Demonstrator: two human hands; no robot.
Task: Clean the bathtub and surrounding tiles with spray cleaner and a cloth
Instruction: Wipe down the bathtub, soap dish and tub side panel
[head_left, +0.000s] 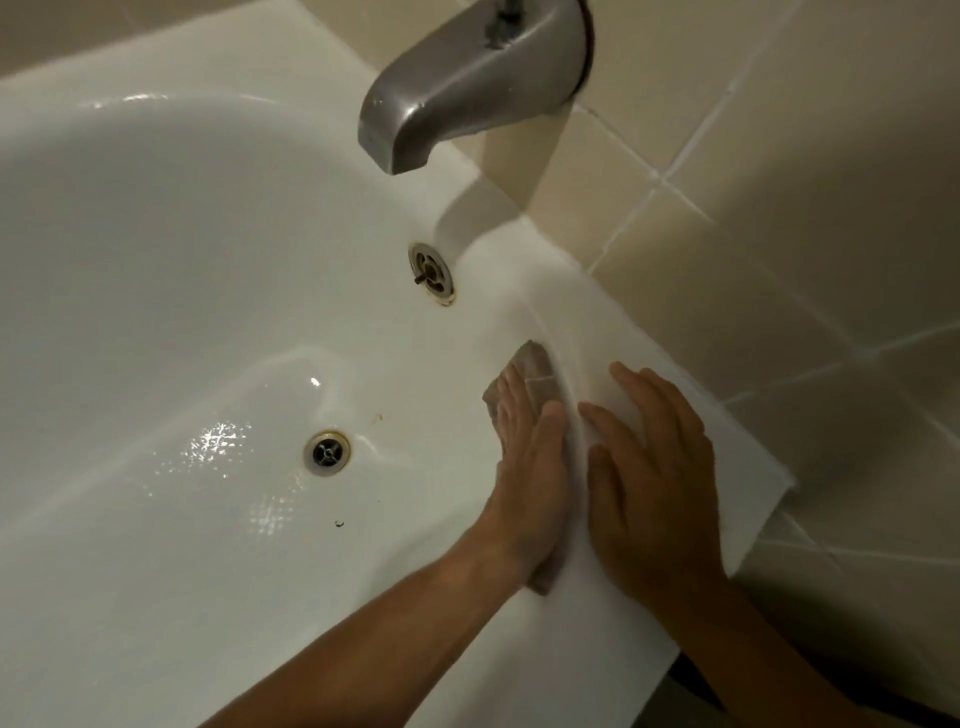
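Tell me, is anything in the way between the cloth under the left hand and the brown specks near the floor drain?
Nothing visible. The left hand presses the grey-beige cloth on the white bathtub's inner wall; bare wet enamel runs from there to the brown specks beside the round metal drain.

Grey-beige cloth (535, 371) flat on inner wall of white bathtub (156, 260), right side just below the rim, mostly covered. Beige wall tiles (779, 156) far right, white grout.

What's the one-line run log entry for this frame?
phase: wiping tub inner wall | left hand: presses cloth flat | right hand: flat on tub rim | drain: open
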